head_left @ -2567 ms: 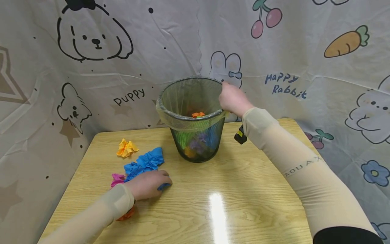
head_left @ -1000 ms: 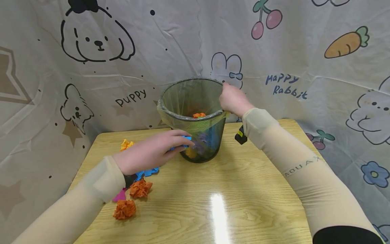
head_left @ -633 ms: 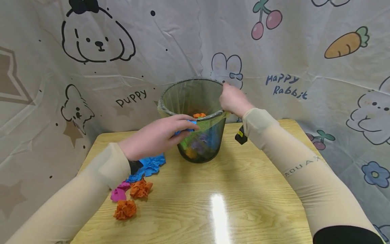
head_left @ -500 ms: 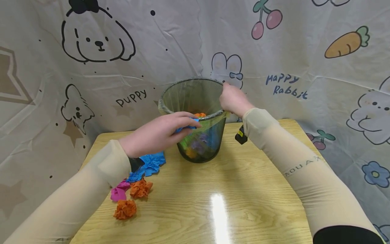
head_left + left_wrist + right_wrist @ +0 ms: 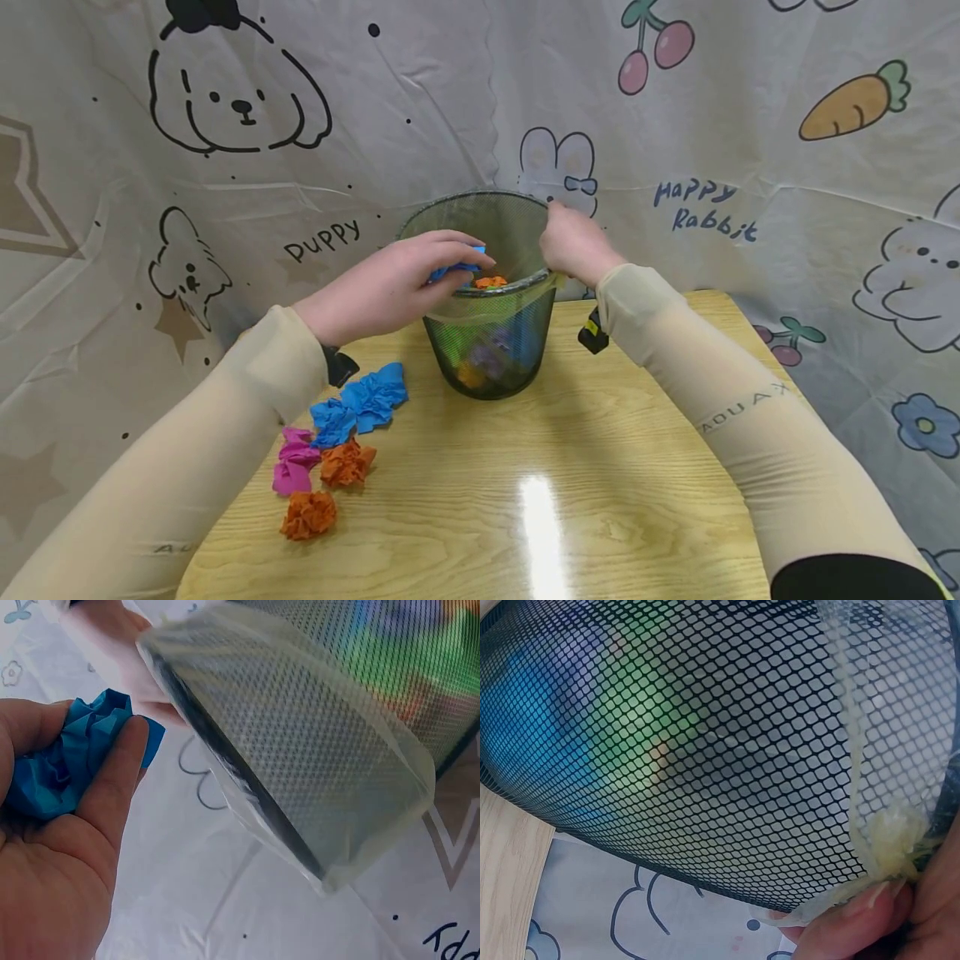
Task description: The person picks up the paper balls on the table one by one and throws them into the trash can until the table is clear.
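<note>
A black mesh waste bin [image 5: 487,350] lined with a thin plastic bag [image 5: 352,780] stands at the back of the wooden table [image 5: 585,467]. My left hand [image 5: 390,283] holds a crumpled blue paper ball [image 5: 453,268] over the bin's open top, at its left rim; in the left wrist view my fingers [image 5: 112,780] curl round the blue paper ball [image 5: 60,761]. My right hand [image 5: 573,243] grips the bin's right rim, pinching the plastic bag [image 5: 889,840] against the mesh bin [image 5: 705,742]. Coloured paper [image 5: 489,282] lies inside the bin.
On the table left of the bin lie a blue crumpled sheet [image 5: 360,404], a pink wad [image 5: 294,471] and two orange wads [image 5: 347,463] [image 5: 307,513]. A cartoon-printed cloth [image 5: 675,125] hangs close behind the table.
My left hand picked the blue paper ball off the table's left side and carried it up and right to above the bin's opening. My right hand stayed on the rim.
</note>
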`<state>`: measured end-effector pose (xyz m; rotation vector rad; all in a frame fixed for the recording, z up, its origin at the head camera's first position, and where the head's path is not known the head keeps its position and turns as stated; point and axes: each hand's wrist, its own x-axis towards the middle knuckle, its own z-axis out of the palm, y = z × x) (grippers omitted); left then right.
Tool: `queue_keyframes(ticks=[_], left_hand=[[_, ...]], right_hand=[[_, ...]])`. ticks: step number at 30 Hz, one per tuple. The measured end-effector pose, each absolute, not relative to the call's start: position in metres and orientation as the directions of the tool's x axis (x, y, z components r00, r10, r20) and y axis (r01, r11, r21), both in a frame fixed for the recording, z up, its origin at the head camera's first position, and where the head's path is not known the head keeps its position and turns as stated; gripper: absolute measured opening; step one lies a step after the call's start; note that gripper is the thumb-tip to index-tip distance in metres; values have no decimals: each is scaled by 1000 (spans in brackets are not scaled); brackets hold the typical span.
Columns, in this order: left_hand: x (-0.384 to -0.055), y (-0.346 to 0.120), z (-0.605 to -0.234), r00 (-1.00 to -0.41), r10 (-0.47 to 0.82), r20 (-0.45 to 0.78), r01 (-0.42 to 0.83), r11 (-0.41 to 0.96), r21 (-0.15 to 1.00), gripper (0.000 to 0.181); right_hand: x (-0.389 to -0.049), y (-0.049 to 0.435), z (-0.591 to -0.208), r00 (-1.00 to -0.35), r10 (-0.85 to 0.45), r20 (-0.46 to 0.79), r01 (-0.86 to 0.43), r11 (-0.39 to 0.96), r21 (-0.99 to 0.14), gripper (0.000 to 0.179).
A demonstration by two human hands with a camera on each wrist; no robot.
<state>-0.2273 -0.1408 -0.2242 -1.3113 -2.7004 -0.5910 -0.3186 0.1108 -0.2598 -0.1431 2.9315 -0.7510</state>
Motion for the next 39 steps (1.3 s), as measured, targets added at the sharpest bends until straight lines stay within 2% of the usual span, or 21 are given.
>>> queue_keyframes(ticks=[17, 25, 34, 39], left_hand=[[-276, -143, -226, -745, 652, 141, 660, 692, 291, 35], [-288, -138, -234, -793, 607, 50, 590, 745, 311, 37], [-289, -133, -237, -795, 606, 37, 588, 753, 297, 40], [-288, -132, -238, -795, 606, 23, 587, 758, 284, 55]], right_hand=[[-318, 110, -260, -990, -111, -82, -58, 875, -481, 64], [-319, 110, -261, -991, -103, -87, -48, 876, -480, 66], [-317, 109, -259, -991, -110, -79, -59, 878, -474, 65], [-318, 110, -259, -991, -103, -87, -51, 881, -470, 65]])
